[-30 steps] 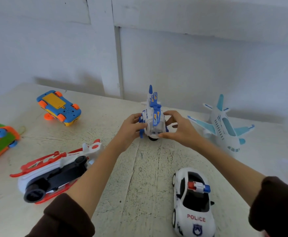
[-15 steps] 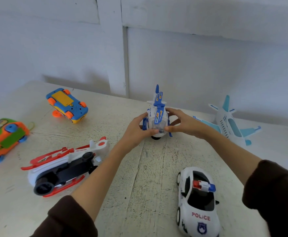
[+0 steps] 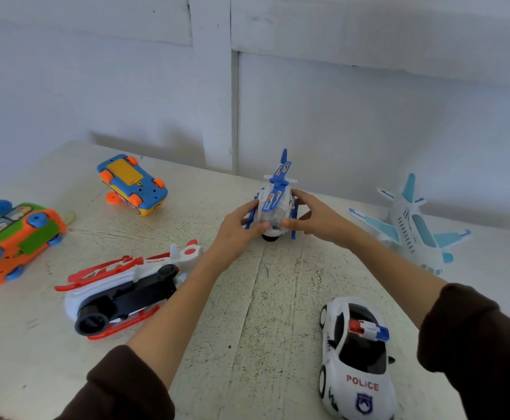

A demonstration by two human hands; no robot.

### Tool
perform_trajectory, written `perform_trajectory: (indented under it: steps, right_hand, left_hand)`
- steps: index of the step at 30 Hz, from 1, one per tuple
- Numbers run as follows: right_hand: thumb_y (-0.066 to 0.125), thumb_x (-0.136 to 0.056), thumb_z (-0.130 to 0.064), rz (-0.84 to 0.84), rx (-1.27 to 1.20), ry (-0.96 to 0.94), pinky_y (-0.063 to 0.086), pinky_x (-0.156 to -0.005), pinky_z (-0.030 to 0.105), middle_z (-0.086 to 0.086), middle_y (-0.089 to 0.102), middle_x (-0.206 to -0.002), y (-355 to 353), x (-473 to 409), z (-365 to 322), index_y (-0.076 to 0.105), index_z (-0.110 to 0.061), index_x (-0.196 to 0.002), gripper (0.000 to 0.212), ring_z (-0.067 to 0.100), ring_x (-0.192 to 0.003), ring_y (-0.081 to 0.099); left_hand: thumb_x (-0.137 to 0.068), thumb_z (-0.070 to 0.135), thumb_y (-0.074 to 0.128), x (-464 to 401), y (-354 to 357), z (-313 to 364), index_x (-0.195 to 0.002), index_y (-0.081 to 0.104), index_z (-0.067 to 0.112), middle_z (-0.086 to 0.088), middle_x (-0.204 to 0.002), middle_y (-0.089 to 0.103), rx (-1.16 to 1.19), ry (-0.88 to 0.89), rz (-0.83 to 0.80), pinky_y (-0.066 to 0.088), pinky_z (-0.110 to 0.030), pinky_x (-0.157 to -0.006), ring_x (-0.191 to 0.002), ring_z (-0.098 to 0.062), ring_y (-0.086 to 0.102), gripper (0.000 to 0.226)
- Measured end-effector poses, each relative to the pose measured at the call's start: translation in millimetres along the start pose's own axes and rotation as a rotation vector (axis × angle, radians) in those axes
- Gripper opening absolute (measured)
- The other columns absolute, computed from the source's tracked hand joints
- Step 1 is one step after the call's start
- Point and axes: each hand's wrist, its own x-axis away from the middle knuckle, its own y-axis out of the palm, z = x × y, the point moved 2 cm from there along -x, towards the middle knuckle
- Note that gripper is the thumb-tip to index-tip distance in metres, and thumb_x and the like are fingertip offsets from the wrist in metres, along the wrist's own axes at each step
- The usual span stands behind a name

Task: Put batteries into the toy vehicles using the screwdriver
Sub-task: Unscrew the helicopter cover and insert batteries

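Gripping blue-white toy plane [image 3: 275,204], both hands — left hand [image 3: 235,230], right hand [image 3: 318,219]

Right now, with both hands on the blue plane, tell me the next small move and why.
Probably lift the blue plane and turn it belly-up. The left hand and right hand grip its sides while it stands upright on the table, so its underside is hidden. The two cars lying upside down, and, show panels underneath. No screwdriver is in view.
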Motion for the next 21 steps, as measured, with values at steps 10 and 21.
perform_trajectory:
  steps: [10,21]
  right_hand:
    - [0.074,-0.073,-0.037,0.101,0.152,-0.003,0.043,-0.074,0.018,0.002,0.040,-0.128,-9,5,-7,0.042,-0.020,-0.135,0.072,0.015,-0.100,0.050]
    - [0.073,-0.075,-0.025,0.124,0.195,-0.499,0.048,-0.067,0.018,-0.002,0.054,-0.104,11,33,-118,0.063,-0.019,-0.100,0.028,0.009,-0.080,0.055]
  left_hand:
    - [-0.091,0.025,0.064,3,-2,6,-0.144,0.041,0.018,-0.004,-0.147,0.043,-0.076,-0.042,0.029,0.039,-0.030,-0.090,-0.123,-0.020,0.047,0.058]
    - [-0.093,0.021,0.062,52,-97,50,-0.144,0.038,0.019,0.002,-0.135,0.051,-0.109,0.085,0.206,0.046,-0.017,-0.079,-0.114,-0.015,0.055,0.056]
